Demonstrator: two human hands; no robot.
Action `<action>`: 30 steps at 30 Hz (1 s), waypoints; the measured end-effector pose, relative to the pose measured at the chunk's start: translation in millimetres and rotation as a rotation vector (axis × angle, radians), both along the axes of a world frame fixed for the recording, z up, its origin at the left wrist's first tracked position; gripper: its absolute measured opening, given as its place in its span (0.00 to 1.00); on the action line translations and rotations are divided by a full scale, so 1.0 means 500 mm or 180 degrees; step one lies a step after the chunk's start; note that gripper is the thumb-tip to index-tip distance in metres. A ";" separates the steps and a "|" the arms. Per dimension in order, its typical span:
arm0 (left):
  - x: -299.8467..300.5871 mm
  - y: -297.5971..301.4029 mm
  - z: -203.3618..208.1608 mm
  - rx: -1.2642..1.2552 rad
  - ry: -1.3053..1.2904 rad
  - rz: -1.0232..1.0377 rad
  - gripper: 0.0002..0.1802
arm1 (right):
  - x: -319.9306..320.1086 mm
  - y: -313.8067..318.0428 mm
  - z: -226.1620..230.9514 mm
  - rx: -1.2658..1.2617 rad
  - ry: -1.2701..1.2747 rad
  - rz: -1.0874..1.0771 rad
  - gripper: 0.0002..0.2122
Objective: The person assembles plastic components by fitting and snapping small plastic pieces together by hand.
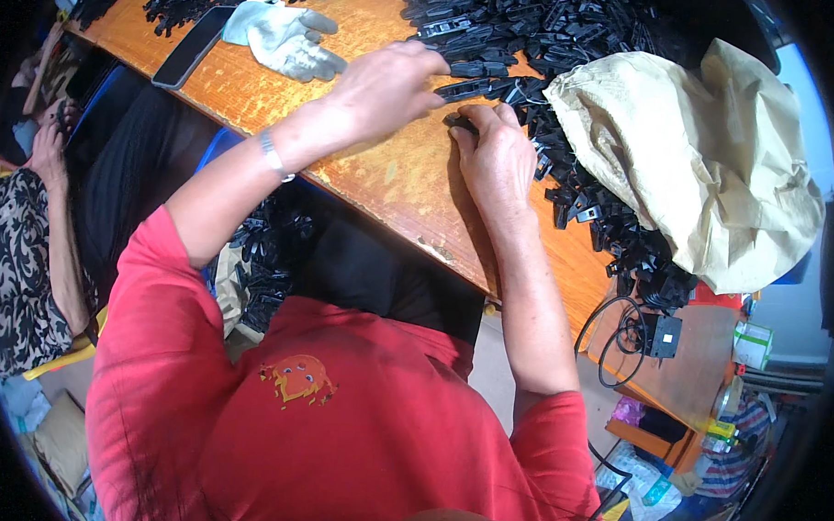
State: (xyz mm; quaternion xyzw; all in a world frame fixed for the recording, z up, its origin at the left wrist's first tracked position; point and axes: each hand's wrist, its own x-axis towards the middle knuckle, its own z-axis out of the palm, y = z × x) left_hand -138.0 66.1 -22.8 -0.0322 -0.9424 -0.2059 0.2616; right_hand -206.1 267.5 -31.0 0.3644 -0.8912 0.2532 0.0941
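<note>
Over the worn wooden table (383, 181), my left hand (386, 87) reaches with thumb and fingers apart toward small black plastic clips (473, 88) at the near edge of a large pile. It is slightly blurred, and I see nothing held in it. My right hand (499, 158) is closed to the right of it, low over the tabletop. Between its thumb and fingers is a black plastic clip (460, 122), mostly covered by the hand. Some clips in the pile show metal parts.
A pale cloth sack (687, 160) lies on the pile at right. A grey-white work glove (282, 40) and a phone (193, 49) rest at far left. Black cable (621, 336) hangs by the right table edge. Another person's arm (60, 220) shows at left.
</note>
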 end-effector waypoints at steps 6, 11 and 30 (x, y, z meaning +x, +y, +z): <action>-0.081 0.030 -0.037 -0.0419 0.0323 -0.0119 0.17 | -0.019 0.024 0.000 -0.0204 -0.0212 0.0095 0.11; -0.066 0.039 -0.029 -0.0120 0.0144 -0.0103 0.17 | -0.016 0.043 0.024 -0.0177 -0.0542 0.0135 0.10; -0.016 0.030 -0.009 0.1103 -0.0676 -0.0392 0.21 | -0.027 0.057 0.019 -0.0410 -0.0240 0.0409 0.13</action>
